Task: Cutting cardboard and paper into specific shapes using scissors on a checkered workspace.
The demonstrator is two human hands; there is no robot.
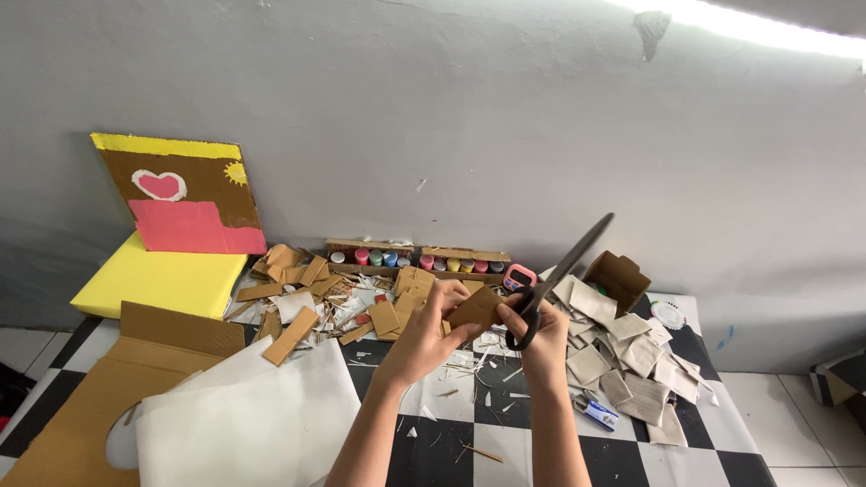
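Both forearms rose from the bottom edge, cut off below the elbows. Left hand (424,335) pinched a small brown cardboard piece (476,308), flat and roughly four-sided, fingers curled round its near edge. Right hand (544,341) gripped black scissors (559,275), fingers through the loops, long dark blades partly parted and pointing up and away to the right, touching the cardboard piece's right edge. Beneath the hands lay a glossy black-and-white chequered floor (505,451), littered with thin slivers. Left of the left hand sat a smooth white sheet (262,415) over a big corrugated cardboard sheet (81,406) running off the frame. Beyond the hands, a heap of brown cardboard strips (298,289) and a row of small paint pots (415,260), lids hard to make out. Right of the right hand lay pale greyish squares (622,361) and an open little cardboard box (618,278).
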